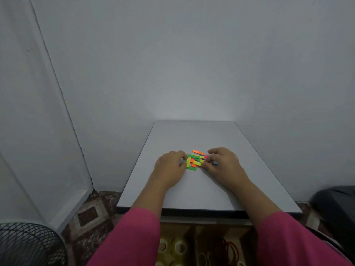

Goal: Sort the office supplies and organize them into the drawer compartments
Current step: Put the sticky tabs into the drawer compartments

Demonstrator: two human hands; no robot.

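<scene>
**Herding neon sticky flags before they go in the drawer**

Starting closest to the camera: the open drawer (203, 244) sits right under the table's front edge, between the two pink sleeves (134, 237). It has wooden dividers. The left compartment holds tape rolls (171, 246) and the next one over has rubber bands (228, 248), red and pale ones, so that part of the sorting looks done. Makes sense to keep it pulled out there, since anything gathered on the table only has to drop straight down.

Further out on the grey table (201, 192), both forearms reach forward and the hands bracket a small heap of neon paper strips (195, 161) — green, yellow, orange, pink, lying crisscross on top of each other. The left hand (170, 166) has its fingers curled at the heap's left edge, fingertips touching the strips; I can't tell if it actually has one pinched. The right hand (222, 162) is curled too, thumb and fingers meeting at the right edge of the heap, looks like a pinch on a yellow strip. My guess is both hands are there to squeeze the scatter into one stack, because thin paper like this is a pain to lift flat.

Beyond that it's just bare wall. A black mesh fan (28, 244) sits on the floor at far left.
</scene>
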